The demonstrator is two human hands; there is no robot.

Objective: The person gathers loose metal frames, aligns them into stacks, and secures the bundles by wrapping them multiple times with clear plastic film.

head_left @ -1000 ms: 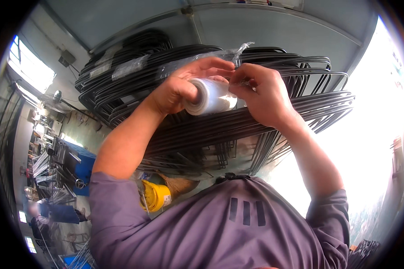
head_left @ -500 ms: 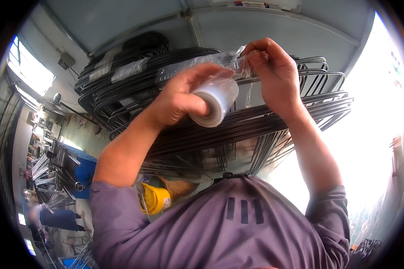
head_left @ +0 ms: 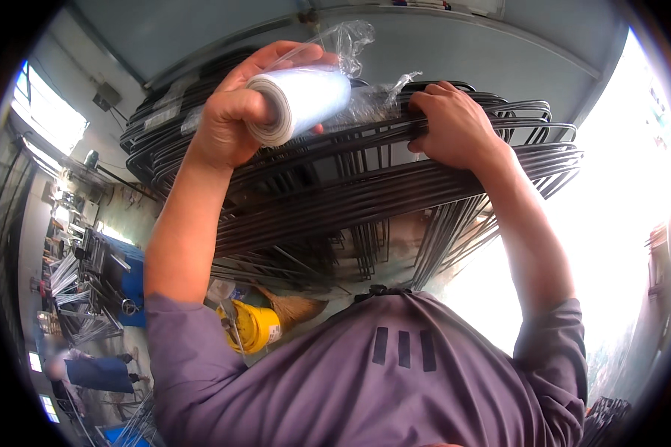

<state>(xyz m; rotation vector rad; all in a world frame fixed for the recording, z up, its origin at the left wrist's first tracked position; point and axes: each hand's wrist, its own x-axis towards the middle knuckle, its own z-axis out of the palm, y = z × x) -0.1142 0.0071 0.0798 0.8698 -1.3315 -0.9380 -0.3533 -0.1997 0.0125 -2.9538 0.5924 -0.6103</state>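
Observation:
My left hand (head_left: pixel 227 123) grips a roll of clear stretch film (head_left: pixel 309 103), its thumb at the near end of the core. A crumpled loose tail of film (head_left: pixel 356 43) rises from the roll's far end. Under it, bundled black metal rod frames (head_left: pixel 328 212) lie stacked, and a band of clear film (head_left: pixel 369 103) is wrapped around the far ones, with a torn end sticking up. My right hand (head_left: pixel 458 123) is curled over the rods of a frame to the right of that band; some fingertips are hidden.
A grey panel wall (head_left: pixel 440 45) stands behind the frames. On the floor below are a yellow bucket (head_left: pixel 252 328) and a straw broom head (head_left: pixel 298 308). Far left, a person in a dark blue apron (head_left: pixel 101 375) stands near metal parts.
The film between my hands has parted. My left hand has moved up and left with the roll. My right hand has let go of the film and come down onto the frame rods.

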